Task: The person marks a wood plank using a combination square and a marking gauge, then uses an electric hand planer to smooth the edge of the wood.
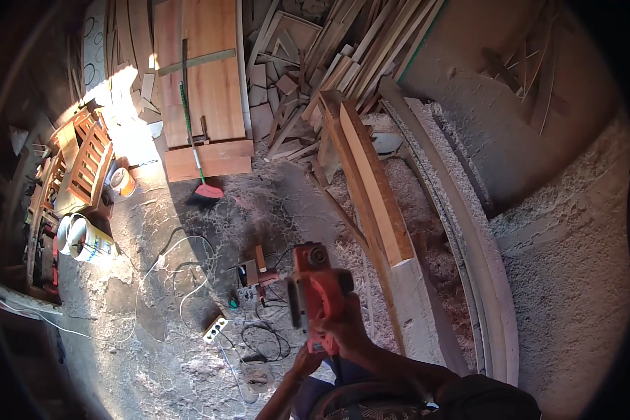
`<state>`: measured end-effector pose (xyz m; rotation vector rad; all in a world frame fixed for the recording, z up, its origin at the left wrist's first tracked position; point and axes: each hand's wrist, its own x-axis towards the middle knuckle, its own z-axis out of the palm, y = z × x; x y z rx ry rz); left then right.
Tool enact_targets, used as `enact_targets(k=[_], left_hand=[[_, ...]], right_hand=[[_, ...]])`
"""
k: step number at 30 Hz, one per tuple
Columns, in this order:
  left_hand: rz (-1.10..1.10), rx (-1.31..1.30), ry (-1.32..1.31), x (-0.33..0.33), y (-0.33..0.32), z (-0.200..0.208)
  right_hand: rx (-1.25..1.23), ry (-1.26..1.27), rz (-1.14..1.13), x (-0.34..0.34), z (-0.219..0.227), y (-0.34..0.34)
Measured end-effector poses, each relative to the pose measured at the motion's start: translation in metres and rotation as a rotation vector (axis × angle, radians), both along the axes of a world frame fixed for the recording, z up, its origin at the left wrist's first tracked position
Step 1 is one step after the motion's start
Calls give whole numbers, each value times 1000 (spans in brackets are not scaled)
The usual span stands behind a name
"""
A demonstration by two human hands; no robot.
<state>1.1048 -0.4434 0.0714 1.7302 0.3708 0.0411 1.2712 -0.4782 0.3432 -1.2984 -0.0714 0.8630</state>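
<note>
Red power planer (320,280) is at 6 o'clock from mid-view, right hand (346,327) wrapped round its handle. Left hand (308,360) is by the back end, can't tell if it's gripping. Going by the planer: timber beam (376,182) at 1, power strip (215,329) between 8 and 9, broom (208,190) head around 10:30.

The power planer (327,287) at lower centre is red with black parts. The broom (208,191) at upper left pairs a partly green handle with a pinkish-red head. Boards (213,91) above it are reddish brown; the pale panel (92,45) farther left carries dark rings. At left, the large buckets (91,241) are whitish, the slatted bench (94,168) orange-brown.
</note>
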Motion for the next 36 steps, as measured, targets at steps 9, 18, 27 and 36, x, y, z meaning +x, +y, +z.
enact_targets(k=[9, 18, 27, 36], left_hand=[[-224, 231, 90, 91, 31, 71], [-251, 234, 115, 164, 58, 100], [-455, 289, 117, 174, 38, 101], [-342, 240, 162, 171, 24, 84]], right_hand=[[-376, -318, -104, 122, 64, -116], [-391, -215, -219, 164, 36, -148], [-448, -138, -130, 178, 20, -172], [-436, -141, -169, 149, 29, -180]])
